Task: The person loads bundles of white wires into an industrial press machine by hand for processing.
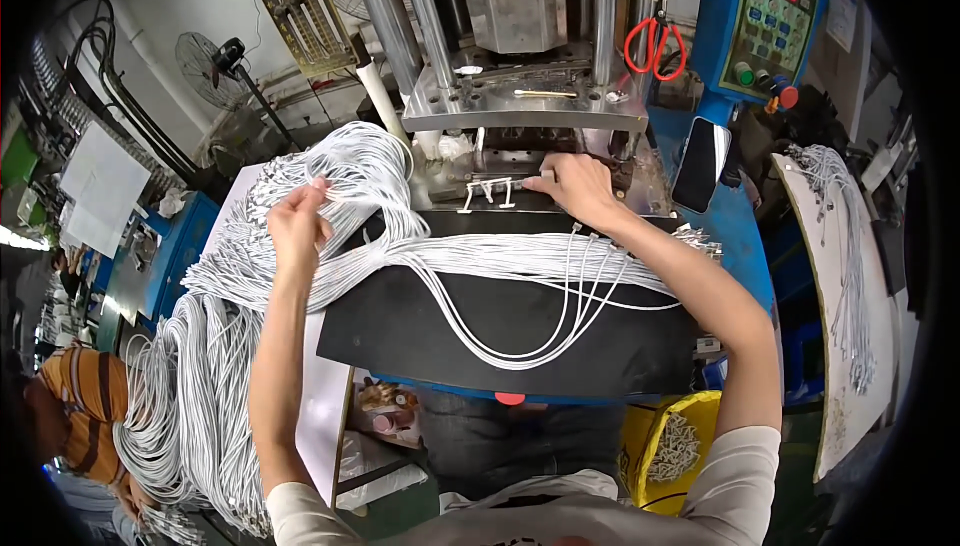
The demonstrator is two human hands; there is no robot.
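Note:
My left hand (298, 224) is raised at the left edge of a looped bundle of white cables (365, 161). Its thumb and fingers are pinched together at a white cable there. At the front of the press my right hand (580, 188) has its fingers closed by the metal mould (500, 164); a small greyish piece shows at its fingertips, its kind unclear. Just left of those fingertips is a small white moulded plastic piece with branches (488, 192). Under both arms a long bundle of white cables (490, 254) lies across a black mat (500, 321), several strands looping toward me.
Red-handled scissors (656, 50) hang on the press's right side. A phone (702, 166) leans beside a blue control box (770, 21). More white cables (205, 376) drape at left. A yellow bin (650, 476) holds small white pieces by my right elbow. Another person (85, 391) sits far left.

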